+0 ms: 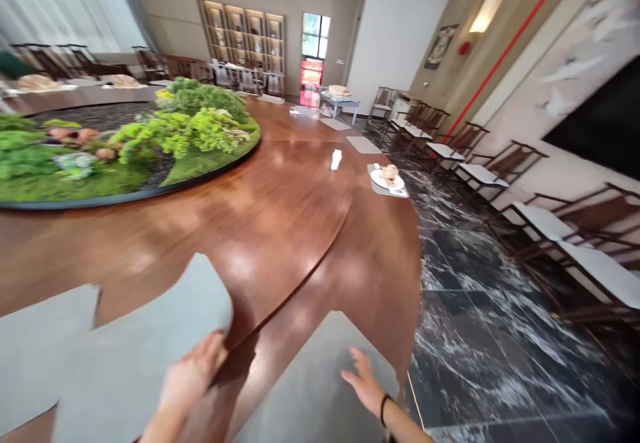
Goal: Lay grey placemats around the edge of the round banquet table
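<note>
A huge round counter (pixel 280 216) of polished reddish-brown wood fills most of the view, its curved edge running down the right side above a black marble floor (pixel 500 336) veined with white. On the counter's middle sits a wide circular display of green moss and leafy plants (pixel 125 143), ringed by a dark rim. Along the right wall stands a row of dark wooden chairs with pale seat pads (pixel 525 210).

Nearest the person lie grey felt-like placemats. The largest grey placemat (pixel 135 356) spreads across the lower left, one corner lifted off the wood; the left hand (pixel 193 376) grips that edge, fingers curled under and thumb on top. A second grey placemat (pixel 313 383) lies flat near the counter's edge at lower centre, and the right hand (pixel 365 383), wearing a dark wristband, rests on it with fingers spread flat, clasping nothing. A third grey placemat (pixel 40 356) overlaps at far left.

Farther along the rim is a set place with a white plate (pixel 387 180) on its own mat, and just beyond it a small white folded item (pixel 336 159).
</note>
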Available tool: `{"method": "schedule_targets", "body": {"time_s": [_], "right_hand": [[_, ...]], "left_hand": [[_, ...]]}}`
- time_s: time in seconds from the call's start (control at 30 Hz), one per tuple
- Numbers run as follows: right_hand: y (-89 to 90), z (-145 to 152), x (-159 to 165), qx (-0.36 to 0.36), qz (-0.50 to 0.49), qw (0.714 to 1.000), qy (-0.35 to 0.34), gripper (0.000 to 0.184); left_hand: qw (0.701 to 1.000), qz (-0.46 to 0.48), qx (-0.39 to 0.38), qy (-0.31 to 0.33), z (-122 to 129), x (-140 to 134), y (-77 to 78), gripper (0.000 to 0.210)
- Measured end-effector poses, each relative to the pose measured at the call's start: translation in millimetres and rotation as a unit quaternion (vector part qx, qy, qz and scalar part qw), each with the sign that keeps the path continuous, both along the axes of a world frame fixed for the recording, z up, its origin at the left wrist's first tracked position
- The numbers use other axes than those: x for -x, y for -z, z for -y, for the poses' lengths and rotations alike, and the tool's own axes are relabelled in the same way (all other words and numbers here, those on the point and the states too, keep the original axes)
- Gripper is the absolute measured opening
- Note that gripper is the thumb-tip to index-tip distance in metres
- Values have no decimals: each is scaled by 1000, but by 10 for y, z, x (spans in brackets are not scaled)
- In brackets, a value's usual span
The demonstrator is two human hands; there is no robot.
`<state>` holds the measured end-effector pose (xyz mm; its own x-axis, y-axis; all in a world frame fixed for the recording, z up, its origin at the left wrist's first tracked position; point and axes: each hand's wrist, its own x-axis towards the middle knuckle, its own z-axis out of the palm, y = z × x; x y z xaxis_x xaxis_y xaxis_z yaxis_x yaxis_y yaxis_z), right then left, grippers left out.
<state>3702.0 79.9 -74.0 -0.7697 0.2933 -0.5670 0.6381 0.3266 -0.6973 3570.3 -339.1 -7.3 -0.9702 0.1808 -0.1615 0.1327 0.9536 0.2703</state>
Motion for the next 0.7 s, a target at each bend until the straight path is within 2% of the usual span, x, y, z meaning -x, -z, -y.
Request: {"method": "schedule_targets", "body": {"time_s": [0.03, 0.07, 0.1, 0.13, 0.17, 0.2, 0.27, 0.33, 0.37, 0.43, 0.47, 0.53, 0.63, 0.7], "right_hand": [[-79, 89, 76, 156, 18, 988, 10, 73], [-136, 149, 154, 287, 29, 957, 25, 74], [-168, 172, 229, 385, 45, 921, 41, 75], [-173, 155, 297, 450, 64, 889, 52, 72], [-154, 92, 355, 475, 83, 874, 63, 67], [-110, -15, 401, 464, 98, 877, 72, 60], [32, -363, 464, 370, 91, 921, 80, 41], [200, -874, 510, 255, 32, 964, 65, 31], [274, -1182, 540, 214, -6, 976, 50, 30], [368, -1871, 640, 158, -71, 985, 7, 33], [383, -2233, 717, 132, -93, 987, -19, 35], [363, -2946, 929, 71, -120, 987, -75, 38], [311, -3862, 1358, -40, -111, 982, -146, 42], [316, -4322, 1668, -94, -87, 977, -171, 43]], "left_hand": [[998, 24, -37, 50, -476, -115, 47, 28], [993, 53, -64, 87, -946, -234, 103, 29], [986, 87, -81, 120, -1403, -354, 165, 29], [979, 115, -91, 142, -1836, -472, 230, 29], [973, 137, -98, 160, -2239, -586, 294, 31], [966, 157, -102, 180, -2606, -692, 356, 32], [955, 183, -133, 192, -3214, -875, 470, 35], [945, 189, -193, 182, -3653, -1010, 580, 37], [943, 178, -223, 169, -3815, -1061, 641, 37], [953, 126, -249, 117, -4052, -1146, 785, 36], [965, 93, -232, 82, -4141, -1186, 866, 36], [985, 42, -164, -29, -4293, -1268, 1022, 42], [979, 65, -88, -171, -4554, -1383, 1181, 54], [967, 109, -92, -212, -4794, -1420, 1228, 58]]}}
